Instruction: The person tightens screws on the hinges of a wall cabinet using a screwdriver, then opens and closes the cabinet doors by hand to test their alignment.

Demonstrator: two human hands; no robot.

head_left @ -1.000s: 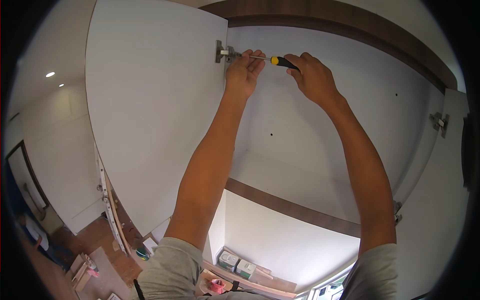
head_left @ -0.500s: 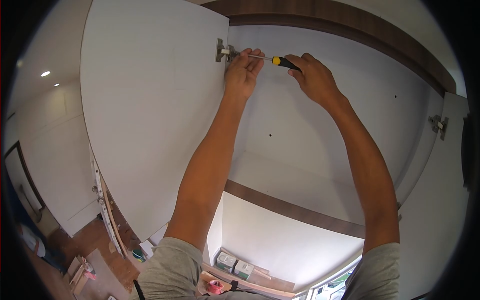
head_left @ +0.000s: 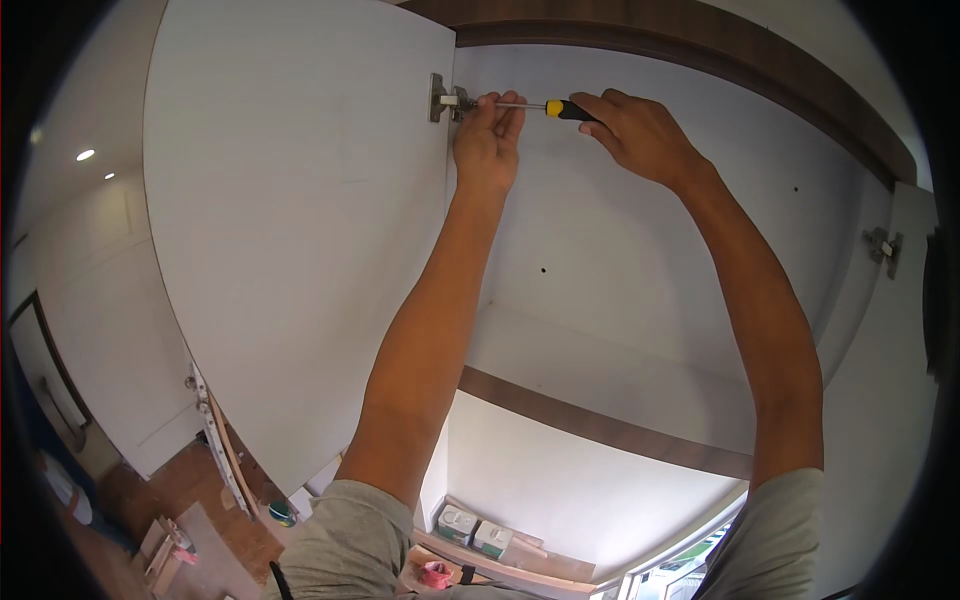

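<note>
My right hand [head_left: 640, 130] is wrapped round the black and yellow handle of a screwdriver [head_left: 562, 109]. The metal shaft runs left, roughly level, to a hinge [head_left: 450, 98] that joins the open white door [head_left: 300, 230] to the cabinet's side. At the shaft's tip end, my left hand [head_left: 489, 140] has its fingertips round the shaft, close to the hinge. Whether the tip sits in a screw is too small to tell. Behind both hands is the pale inside of the cabinet [head_left: 640, 250].
A second open door [head_left: 885, 380] with a hinge [head_left: 882, 250] is at the right. Dark wood trim [head_left: 600, 420] edges the cabinet's bottom. Below are two boxes [head_left: 473, 530]. A person [head_left: 65, 490] is at the lower left, near a ladder-like rail [head_left: 222, 450].
My right hand has turned and risen slightly, its elbow further right, and the screwdriver lies more level. The view has shifted a little.
</note>
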